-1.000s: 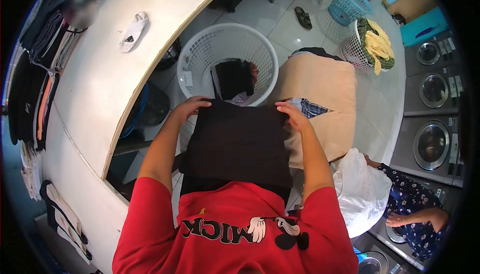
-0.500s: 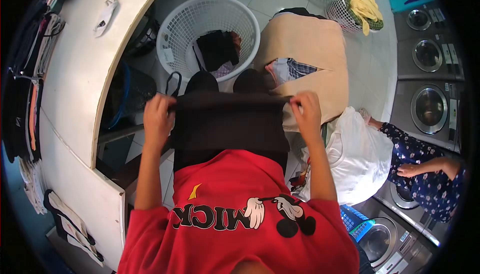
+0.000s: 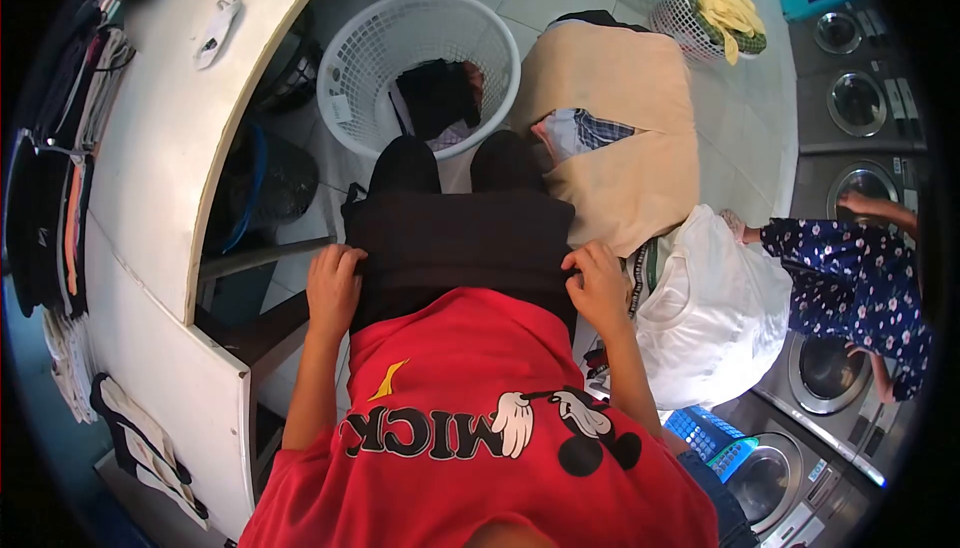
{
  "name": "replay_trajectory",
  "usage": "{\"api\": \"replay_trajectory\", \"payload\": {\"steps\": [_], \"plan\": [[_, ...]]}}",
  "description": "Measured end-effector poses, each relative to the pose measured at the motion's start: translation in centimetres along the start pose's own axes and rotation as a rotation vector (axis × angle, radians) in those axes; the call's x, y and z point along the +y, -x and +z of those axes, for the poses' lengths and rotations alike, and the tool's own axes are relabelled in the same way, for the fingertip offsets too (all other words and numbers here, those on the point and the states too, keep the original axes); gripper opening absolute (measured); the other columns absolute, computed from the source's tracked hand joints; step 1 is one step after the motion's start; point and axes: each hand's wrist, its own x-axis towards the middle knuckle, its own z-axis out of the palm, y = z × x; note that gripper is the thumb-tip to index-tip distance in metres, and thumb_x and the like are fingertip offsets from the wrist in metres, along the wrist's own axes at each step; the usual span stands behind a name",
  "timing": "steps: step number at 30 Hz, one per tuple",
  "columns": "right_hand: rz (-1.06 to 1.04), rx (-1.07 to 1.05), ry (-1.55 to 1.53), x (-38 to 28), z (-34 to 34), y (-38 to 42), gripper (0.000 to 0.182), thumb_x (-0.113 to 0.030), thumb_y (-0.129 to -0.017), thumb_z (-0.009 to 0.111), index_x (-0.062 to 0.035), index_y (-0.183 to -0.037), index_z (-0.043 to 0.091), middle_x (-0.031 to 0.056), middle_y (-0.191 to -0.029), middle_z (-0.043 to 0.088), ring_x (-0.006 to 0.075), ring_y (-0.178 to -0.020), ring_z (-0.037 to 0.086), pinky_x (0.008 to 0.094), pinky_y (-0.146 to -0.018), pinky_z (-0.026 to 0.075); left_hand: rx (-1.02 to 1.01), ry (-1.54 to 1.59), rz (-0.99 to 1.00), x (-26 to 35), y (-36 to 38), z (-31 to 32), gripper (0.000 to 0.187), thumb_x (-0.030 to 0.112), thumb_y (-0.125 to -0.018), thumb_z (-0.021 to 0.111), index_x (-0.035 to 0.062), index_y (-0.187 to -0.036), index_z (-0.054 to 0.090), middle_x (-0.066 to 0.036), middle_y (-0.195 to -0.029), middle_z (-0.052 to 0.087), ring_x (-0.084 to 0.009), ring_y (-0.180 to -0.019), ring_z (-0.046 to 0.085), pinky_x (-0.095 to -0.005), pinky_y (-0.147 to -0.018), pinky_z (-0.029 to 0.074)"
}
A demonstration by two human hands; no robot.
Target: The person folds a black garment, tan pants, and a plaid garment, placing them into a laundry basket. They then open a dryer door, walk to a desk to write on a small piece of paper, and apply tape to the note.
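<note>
A folded black garment (image 3: 460, 238) lies flat across my lap, over my dark-clad knees. Its kind is hard to make out. My left hand (image 3: 334, 286) has its fingertips pinched at the left end of the cloth's near edge. At the opposite end, my right hand (image 3: 598, 290) grips the same edge between thumb and curled fingers. Beyond my knees stands a white perforated laundry basket (image 3: 352, 43) with a dark folded cloth (image 3: 437, 98) and other clothes inside.
To the right sit a tan cloth-covered bundle (image 3: 620, 73) and a heap of white cloth (image 3: 715, 323). A white counter (image 3: 150, 178) runs along my left. A person in dark floral clothes (image 3: 865, 278) stands by the washing machines (image 3: 857, 106). A basket with yellow cloth (image 3: 730, 13) is farther back.
Both hands have come down toward my body, from the garment's far edge to its near edge. The black garment now rests flat on my lap. The other person has moved, one arm reaching toward a machine.
</note>
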Motion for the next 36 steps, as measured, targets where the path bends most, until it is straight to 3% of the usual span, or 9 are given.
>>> {"api": "replay_trajectory", "payload": {"steps": [4, 7, 11, 15, 18, 20, 24, 28, 36], "plan": [[0.244, 0.164, -0.157, -0.1, -0.2, -0.8, 0.019, -0.005, -0.068, 0.052, -0.0056, -0.087, 0.053, 0.0112, -0.095, 0.049, 0.0289, -0.092, 0.045, 0.0384, -0.081, 0.035, -0.039, 0.377, -0.195, 0.5, 0.5, -1.6, 0.029, -0.007, -0.058, 0.054, 0.0044, -0.085, 0.052, -0.010, -0.083, 0.050, -0.0260, -0.080, 0.052, -0.0325, -0.069, 0.041], [0.143, 0.288, -0.097, -2.1, 1.2, -3.4, 0.030, -0.013, -0.077, 0.050, -0.0064, -0.106, 0.051, 0.0161, -0.112, 0.045, 0.0315, -0.107, 0.040, 0.0382, -0.090, 0.032, 0.082, 0.396, -0.104, 1.8, -2.6, -2.1, 0.033, -0.002, -0.064, 0.056, 0.0045, -0.096, 0.054, -0.011, -0.096, 0.053, -0.0264, -0.090, 0.052, -0.0321, -0.074, 0.041], [0.128, 0.014, 0.114, -1.1, 7.7, -4.0, 0.048, -0.023, -0.085, 0.043, -0.0047, -0.127, 0.031, 0.0209, -0.130, 0.030, 0.0339, -0.121, 0.027, 0.0375, -0.098, 0.024, -0.089, 0.271, 0.035, 2.2, -5.4, 1.1, 0.054, 0.019, -0.071, 0.060, 0.0078, -0.121, 0.041, -0.013, -0.127, 0.037, -0.0286, -0.118, 0.035, -0.0375, -0.096, 0.029], [0.380, 0.013, -0.507, 1.5, 7.5, -3.4, 0.049, -0.027, -0.090, 0.030, 0.0033, -0.128, 0.026, 0.0185, -0.133, 0.028, 0.0265, -0.123, 0.026, 0.0310, -0.101, 0.019, -0.082, 0.198, -0.217, -1.2, -3.2, 4.6, 0.059, 0.031, -0.075, 0.056, 0.0085, -0.126, 0.036, -0.018, -0.131, 0.030, -0.0307, -0.122, 0.028, -0.0379, -0.099, 0.025], [0.657, 0.117, -0.624, 2.5, 7.5, -2.4, 0.056, -0.037, -0.087, 0.038, 0.0033, -0.125, 0.033, 0.0180, -0.127, 0.036, 0.0265, -0.118, 0.034, 0.0310, -0.097, 0.025, -0.048, 0.483, -0.416, -3.1, -1.9, 5.7, 0.059, 0.035, -0.078, 0.053, 0.0070, -0.126, 0.034, -0.020, -0.130, 0.031, -0.0303, -0.121, 0.031, -0.0341, -0.098, 0.026], [0.813, 0.124, -0.802, 3.7, 7.5, -1.9, 0.056, -0.039, -0.085, 0.042, 0.0027, -0.122, 0.036, 0.0166, -0.122, 0.040, 0.0253, -0.112, 0.039, 0.0309, -0.094, 0.029, -0.043, 1.012, -0.806, -4.0, -1.2, 5.6, 0.058, 0.036, -0.080, 0.050, 0.0048, -0.126, 0.034, -0.019, -0.128, 0.034, -0.0275, -0.119, 0.034, -0.0301, -0.097, 0.026], [0.949, 0.146, -1.229, 6.9, 7.9, -0.2, 0.055, -0.040, -0.080, 0.050, 0.0010, -0.117, 0.044, 0.0131, -0.111, 0.049, 0.0213, -0.098, 0.048, 0.0305, -0.085, 0.038, 0.125, 1.021, -0.831, -6.5, 1.9, 7.5, 0.047, 0.023, -0.083, 0.046, 0.0028, -0.124, 0.035, -0.016, -0.125, 0.039, -0.0245, -0.118, 0.036, -0.0295, -0.097, 0.025], [0.956, 0.299, -1.030, 3.4, 5.5, -1.0, 0.036, -0.027, -0.079, 0.055, -0.0032, -0.106, 0.048, 0.0106, -0.102, 0.052, 0.0205, -0.091, 0.050, 0.0298, -0.080, 0.041, 0.170, 0.923, -0.670, -7.8, 1.8, 6.5, 0.044, 0.015, -0.083, 0.045, 0.0047, -0.125, 0.034, -0.012, -0.128, 0.036, -0.0206, -0.121, 0.031, -0.0312, -0.099, 0.023], [0.750, 0.374, -0.761, 5.5, 5.3, -0.6, 0.041, -0.026, -0.082, 0.053, -0.0010, -0.111, 0.039, 0.0095, -0.106, 0.047, 0.0193, -0.096, 0.045, 0.0284, -0.087, 0.034, -0.284, 0.744, -0.444, -9.0, -2.2, 5.6, 0.060, -0.006, -0.067, 0.042, 0.0066, -0.125, 0.035, -0.013, -0.128, 0.035, -0.0274, -0.122, 0.029, -0.0304, -0.100, 0.022]]}}
